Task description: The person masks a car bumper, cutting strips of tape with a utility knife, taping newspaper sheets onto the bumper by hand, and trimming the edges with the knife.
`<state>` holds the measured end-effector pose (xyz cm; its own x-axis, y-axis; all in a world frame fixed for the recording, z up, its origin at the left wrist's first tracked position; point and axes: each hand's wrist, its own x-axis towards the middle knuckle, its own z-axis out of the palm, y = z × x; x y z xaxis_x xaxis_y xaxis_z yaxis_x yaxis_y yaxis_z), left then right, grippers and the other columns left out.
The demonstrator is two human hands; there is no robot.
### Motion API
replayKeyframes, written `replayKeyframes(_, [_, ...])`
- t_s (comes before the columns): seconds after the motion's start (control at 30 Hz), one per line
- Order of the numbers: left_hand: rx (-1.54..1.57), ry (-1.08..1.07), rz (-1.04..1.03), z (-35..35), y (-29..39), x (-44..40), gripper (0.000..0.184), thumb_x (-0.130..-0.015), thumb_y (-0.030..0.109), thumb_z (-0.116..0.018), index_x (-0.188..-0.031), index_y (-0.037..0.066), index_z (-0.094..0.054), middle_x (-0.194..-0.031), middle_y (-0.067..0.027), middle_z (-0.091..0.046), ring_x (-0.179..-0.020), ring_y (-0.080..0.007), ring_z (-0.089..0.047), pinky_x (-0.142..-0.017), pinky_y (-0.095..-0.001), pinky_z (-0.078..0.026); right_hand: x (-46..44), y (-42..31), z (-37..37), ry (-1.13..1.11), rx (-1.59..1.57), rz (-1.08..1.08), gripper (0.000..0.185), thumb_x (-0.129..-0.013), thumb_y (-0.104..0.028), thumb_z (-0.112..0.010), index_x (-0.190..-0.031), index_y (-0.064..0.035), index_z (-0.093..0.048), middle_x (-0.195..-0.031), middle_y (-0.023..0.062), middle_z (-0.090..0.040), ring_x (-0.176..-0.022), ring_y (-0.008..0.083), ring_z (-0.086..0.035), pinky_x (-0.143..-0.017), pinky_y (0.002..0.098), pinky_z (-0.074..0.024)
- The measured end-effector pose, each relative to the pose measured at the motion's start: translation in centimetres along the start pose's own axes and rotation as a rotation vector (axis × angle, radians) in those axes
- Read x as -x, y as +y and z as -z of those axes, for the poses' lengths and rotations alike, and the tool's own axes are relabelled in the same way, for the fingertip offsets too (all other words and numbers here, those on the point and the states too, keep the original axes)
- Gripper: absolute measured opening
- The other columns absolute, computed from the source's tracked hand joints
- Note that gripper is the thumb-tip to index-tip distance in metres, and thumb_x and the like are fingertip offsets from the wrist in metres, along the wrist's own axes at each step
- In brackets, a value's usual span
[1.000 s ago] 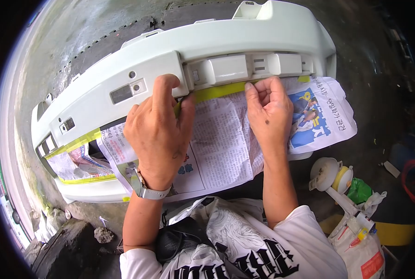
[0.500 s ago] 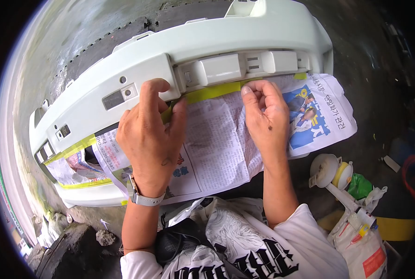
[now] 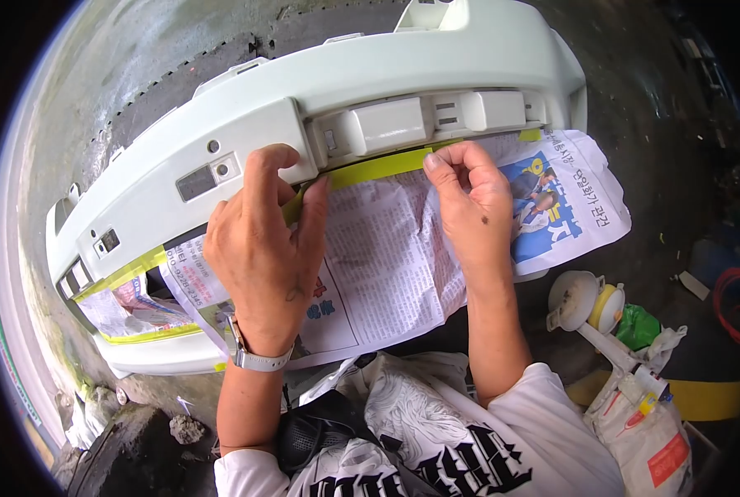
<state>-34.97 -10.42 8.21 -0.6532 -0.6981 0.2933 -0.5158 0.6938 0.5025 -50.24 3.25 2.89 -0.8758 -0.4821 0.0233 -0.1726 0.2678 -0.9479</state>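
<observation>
A pale, whitish-green car bumper (image 3: 370,79) lies across the view. Yellow masking tape (image 3: 378,168) runs along its recessed lower edge, joining it to a sheet of newspaper (image 3: 386,248). My left hand (image 3: 264,240), with a watch (image 3: 258,356) at the wrist, has its thumb against the tape's left part and the index finger bent over the bumper; its other fingers are mostly hidden. Further right, my right hand (image 3: 476,190) pinches the tape and paper edge between thumb and curled fingers. The exact contact under the fingertips is hidden.
At the right stand a tape dispenser with rolls (image 3: 584,302), a green plastic bundle (image 3: 638,327) and a white bag (image 3: 648,439). A red hose (image 3: 730,311) lies beyond. Another taped paper piece (image 3: 134,306) covers the bumper's left opening. Rubble (image 3: 188,428) sits lower left.
The view has shifted slightly, so the bumper appears a little further left. My right thumb has edged left along the tape; my left hand keeps nearly the same pose.
</observation>
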Motion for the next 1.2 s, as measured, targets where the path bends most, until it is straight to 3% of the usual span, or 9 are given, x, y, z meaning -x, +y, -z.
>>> replayKeyframes(0.27, [0.088, 0.025, 0.036, 0.3, 0.1, 0.0, 0.035, -0.085, 0.014, -0.086, -0.112, 0.014, -0.065, -0.067, 0.0000, -0.061, -0.057, -0.0189, -0.057, -0.057, -0.0344, -0.043, 0.3, -0.4, -0.4, 0.026, -0.077, 0.119, 0.018, -0.102, -0.011, -0.069, -0.092, 0.0005, -0.060, -0.083, 0.0076, -0.064, -0.074, 0.0180, -0.061, -0.072, 0.0327, -0.0509])
replayKeyframes(0.37, [0.362, 0.013, 0.214, 0.7, 0.2, 0.1, 0.034, -0.085, 0.015, -0.086, -0.112, 0.013, -0.065, -0.066, -0.0002, -0.060, -0.058, -0.0200, -0.057, -0.056, -0.0348, -0.044, 0.6, -0.7, -0.7, 0.066, -0.174, 0.150, 0.016, -0.102, -0.008, -0.069, -0.093, -0.0001, -0.058, -0.085, 0.0079, -0.062, -0.076, 0.0197, -0.061, -0.074, 0.0333, -0.0510])
replayKeyframes(0.43, [0.129, 0.001, 0.076, 0.5, -0.1, 0.2, 0.035, -0.085, 0.015, -0.087, -0.112, 0.012, -0.065, -0.067, -0.0001, -0.060, -0.058, -0.0192, -0.057, -0.057, -0.0343, -0.042, 0.6, -0.5, -0.6, 0.080, -0.219, 0.145, 0.016, -0.101, -0.006, -0.070, -0.092, -0.0003, -0.058, -0.085, 0.0083, -0.061, -0.077, 0.0207, -0.061, -0.075, 0.0337, -0.0510])
replayKeyframes(0.5, [0.082, -0.001, 0.030, 0.2, 0.0, 0.1, 0.035, -0.085, 0.015, -0.087, -0.112, 0.012, -0.066, -0.067, -0.0002, -0.061, -0.058, -0.0187, -0.057, -0.058, -0.0338, -0.041, 0.5, 0.0, 0.0, 0.021, 0.102, 0.216, 0.014, -0.099, -0.003, -0.071, -0.093, 0.0002, -0.059, -0.088, 0.0095, -0.060, -0.077, 0.0227, -0.061, -0.076, 0.0348, -0.0515])
replayKeyframes(0.63, [-0.007, 0.005, -0.047, -0.1, 0.2, 0.0, 0.035, -0.084, 0.015, -0.088, -0.111, 0.011, -0.066, -0.069, -0.0003, -0.062, -0.059, -0.0172, -0.058, -0.061, -0.0323, -0.038, 0.2, -0.4, 0.2, 0.058, 0.275, 0.303, 0.013, -0.097, -0.002, -0.071, -0.093, 0.0009, -0.059, -0.089, 0.0106, -0.060, -0.078, 0.0249, -0.061, -0.076, 0.0359, -0.0518])
replayKeyframes(0.87, [0.167, 0.120, -0.216, -0.1, 0.6, 1.5, 0.035, -0.090, 0.010, -0.080, -0.121, 0.006, -0.064, -0.077, -0.0071, -0.062, -0.061, -0.0226, -0.061, -0.060, -0.0382, -0.045, 0.7, -0.6, 0.3, 0.077, 0.239, 0.251, 0.011, -0.099, -0.001, -0.068, -0.096, 0.0005, -0.058, -0.091, 0.0110, -0.058, -0.082, 0.0269, -0.060, -0.076, 0.0378, -0.0511])
replayKeyframes(0.97, [0.101, -0.218, -0.228, 0.7, 1.8, 2.8, 0.048, -0.089, 0.000, -0.069, -0.135, 0.001, -0.057, -0.092, -0.0108, -0.057, -0.068, -0.0266, -0.062, -0.060, -0.0389, -0.052, 0.6, -0.2, 0.5, 0.097, 0.231, 0.300, 0.010, -0.100, 0.001, -0.066, -0.099, 0.0000, -0.056, -0.092, 0.0109, -0.057, -0.082, 0.0269, -0.059, -0.077, 0.0379, -0.0510])
replayKeyframes(1.07, [0.101, -0.333, -0.191, 1.3, 2.3, 3.5, 0.054, -0.090, -0.007, -0.068, -0.141, 0.000, -0.050, -0.111, -0.0208, -0.064, -0.082, -0.0382, -0.069, -0.067, -0.0456, -0.057, 0.6, -0.5, 0.4, 0.106, 0.219, 0.363, 0.010, -0.100, 0.003, -0.064, -0.098, -0.0001, -0.055, -0.093, 0.0108, -0.056, -0.083, 0.0268, -0.058, -0.077, 0.0379, -0.0509])
replayKeyframes(1.2, [0.063, -0.335, -0.205, 1.6, 2.5, 3.5, 0.058, -0.090, -0.005, -0.068, -0.144, 0.001, -0.048, -0.112, -0.0214, -0.061, -0.082, -0.0391, -0.068, -0.067, -0.0464, -0.056, 0.8, -1.1, 0.4, 0.076, 0.277, 0.341, 0.012, -0.098, 0.001, -0.068, -0.096, 0.0002, -0.056, -0.092, 0.0109, -0.056, -0.082, 0.0263, -0.059, -0.077, 0.0379, -0.0511])
